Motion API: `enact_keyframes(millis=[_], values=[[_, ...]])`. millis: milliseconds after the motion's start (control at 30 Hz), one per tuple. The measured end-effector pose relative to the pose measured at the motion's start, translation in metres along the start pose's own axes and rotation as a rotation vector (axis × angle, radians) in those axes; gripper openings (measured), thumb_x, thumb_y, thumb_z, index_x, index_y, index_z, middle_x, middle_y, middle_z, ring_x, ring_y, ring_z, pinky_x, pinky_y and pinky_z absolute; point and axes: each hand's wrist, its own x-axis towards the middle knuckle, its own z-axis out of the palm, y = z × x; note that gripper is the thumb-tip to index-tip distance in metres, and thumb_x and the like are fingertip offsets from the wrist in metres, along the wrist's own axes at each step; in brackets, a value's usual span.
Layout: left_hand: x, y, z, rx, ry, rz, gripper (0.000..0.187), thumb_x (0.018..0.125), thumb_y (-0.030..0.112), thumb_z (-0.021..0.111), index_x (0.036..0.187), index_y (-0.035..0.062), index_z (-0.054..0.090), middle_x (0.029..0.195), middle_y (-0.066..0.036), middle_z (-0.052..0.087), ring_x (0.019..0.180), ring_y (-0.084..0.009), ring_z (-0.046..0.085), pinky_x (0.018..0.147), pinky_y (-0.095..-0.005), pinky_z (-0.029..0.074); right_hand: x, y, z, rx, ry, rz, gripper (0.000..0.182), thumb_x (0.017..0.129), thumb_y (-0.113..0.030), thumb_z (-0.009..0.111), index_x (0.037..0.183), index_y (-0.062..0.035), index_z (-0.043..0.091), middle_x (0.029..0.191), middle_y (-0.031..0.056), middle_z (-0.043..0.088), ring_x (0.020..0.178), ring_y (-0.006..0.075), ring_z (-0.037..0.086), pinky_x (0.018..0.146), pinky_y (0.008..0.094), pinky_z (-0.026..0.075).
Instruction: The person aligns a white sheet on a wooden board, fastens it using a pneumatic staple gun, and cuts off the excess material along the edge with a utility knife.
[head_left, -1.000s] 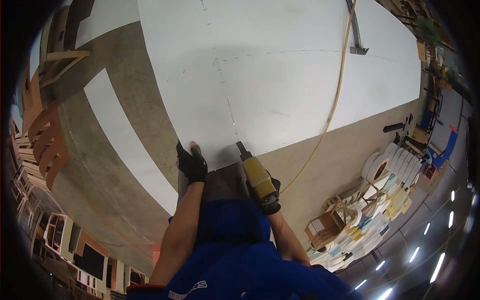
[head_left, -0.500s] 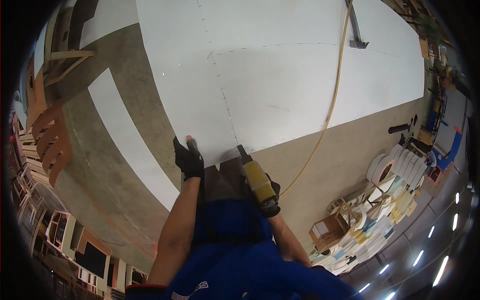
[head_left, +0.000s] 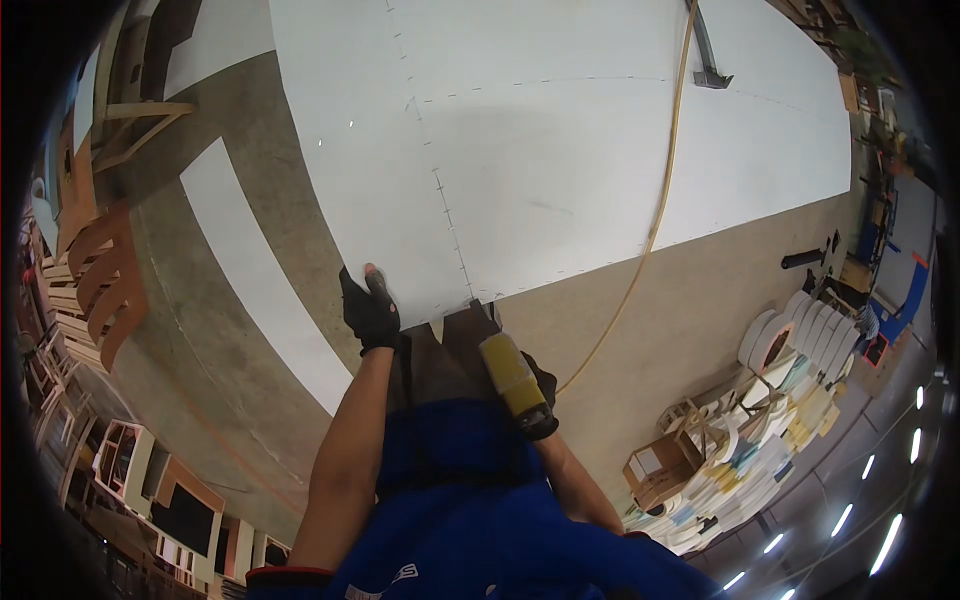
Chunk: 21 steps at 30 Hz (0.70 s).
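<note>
An open brown cardboard box [head_left: 662, 470] is standing beside piled pale offcuts [head_left: 752, 452]. A thin yellow hose [head_left: 655, 222] is crossing the broad white panel [head_left: 560, 170]. The right hand [head_left: 541, 400] is gripping a yellow-and-black power tool [head_left: 514, 374] at the panel's near edge; the black-gloved left hand [head_left: 372, 312] is resting spread there.

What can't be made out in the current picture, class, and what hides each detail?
- Right hand, head view: most fingers hidden by the yellow tool.
- Hose, head view: its lower end is lost near the right hand.
- White board, head view: far side cut off by the top edge.
- Metal bar, head view: upper end cut off there too.
- Shirt lettering, head view: too small to read.
</note>
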Motion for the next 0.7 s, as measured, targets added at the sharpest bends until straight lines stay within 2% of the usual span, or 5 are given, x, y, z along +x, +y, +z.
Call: enact_keyframes(millis=[300,367,500,567,700], values=[[-0.002,0.006,-0.008,-0.009,-0.016,-0.051,0.057,0.094,0.052,0.046,0.119,0.0007,0.049,0.099,-0.023,0.063,0.092,-0.0401,0.061,0.079,-0.0444,0.046,-0.001,0.017,-0.002,-0.075,-0.026,-0.013,0.046,0.076,-0.013,0.074,0.119,-0.0030,0.059,0.095,0.0121,0.071,0.086,0.0199,0.069,0.073,0.0301,0.054],[-0.003,0.009,-0.010,0.031,-0.054,-0.116,0.041,0.094,0.040,0.051,0.116,0.0061,0.054,0.102,-0.017,0.066,0.096,-0.0367,0.064,0.082,-0.0443,0.048,-0.001,0.019,-0.001,-0.007,-0.059,-0.022,0.046,0.076,-0.014,0.074,0.118,-0.0023,0.059,0.095,0.0124,0.071,0.086,0.0207,0.069,0.073,0.0308,0.054],[0.002,-0.008,0.003,0.038,-0.020,-0.069,0.052,0.095,0.051,0.045,0.112,0.0023,0.051,0.090,-0.021,0.065,0.082,-0.0386,0.063,0.073,-0.0448,0.047,-0.001,0.016,-0.002,0.008,-0.053,0.057,0.045,0.076,-0.016,0.073,0.117,-0.0016,0.060,0.095,0.0129,0.070,0.086,0.0212,0.069,0.074,0.0317,0.054],[0.002,-0.008,0.004,0.015,0.071,0.072,0.046,0.096,0.047,0.046,0.109,0.0032,0.052,0.087,-0.020,0.065,0.076,-0.0357,0.064,0.068,-0.0437,0.047,-0.004,0.011,-0.009,0.002,0.002,-0.195,0.034,0.079,-0.018,0.072,0.107,-0.0024,0.062,0.091,0.0130,0.070,0.082,0.0260,0.070,0.071,0.0335,0.054],[0.001,0.006,-0.012,-0.163,-0.088,-0.103,0.038,0.097,0.039,0.047,0.110,0.0036,0.054,0.087,-0.019,0.064,0.081,-0.0377,0.063,0.071,-0.0417,0.048,-0.016,0.012,-0.025,-0.153,-0.051,-0.087,0.033,0.080,-0.019,0.071,0.107,-0.0035,0.063,0.090,0.0131,0.070,0.082,0.0267,0.070,0.071,0.0349,0.055]])
